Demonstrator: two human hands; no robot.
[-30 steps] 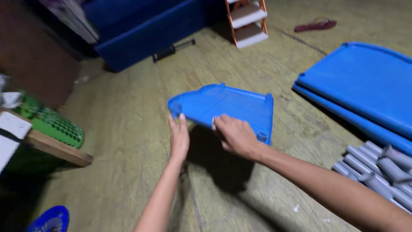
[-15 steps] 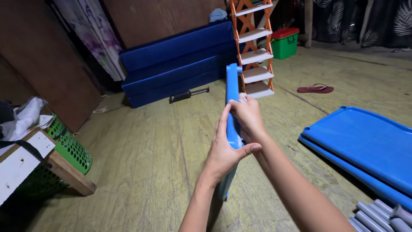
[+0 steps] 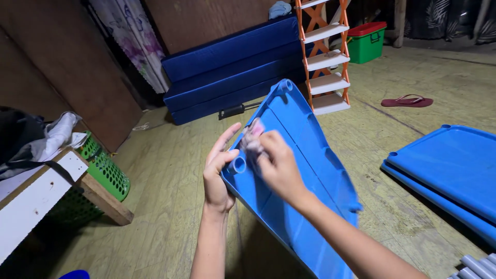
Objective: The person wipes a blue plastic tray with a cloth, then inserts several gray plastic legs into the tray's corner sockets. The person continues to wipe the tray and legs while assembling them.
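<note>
Shelf [image 3: 305, 170], blue and tilted, stands mid-frame on the floor [image 3: 155, 206]. Left hand [image 3: 219, 173] grips its near corner by the round socket [image 3: 238, 165]; right hand [image 3: 274, 163], blurred, pinches there too. Keeping the corner braced looks wise. More shelves [image 3: 454, 170] lie at 3 o'clock.

You hold a blue plastic shelf panel [image 3: 305, 170] tilted up off the floor, its ribbed underside facing you, a round corner socket just beside your left hand [image 3: 219, 175]; your right hand [image 3: 276, 165], blurred, grips the same near edge
</note>
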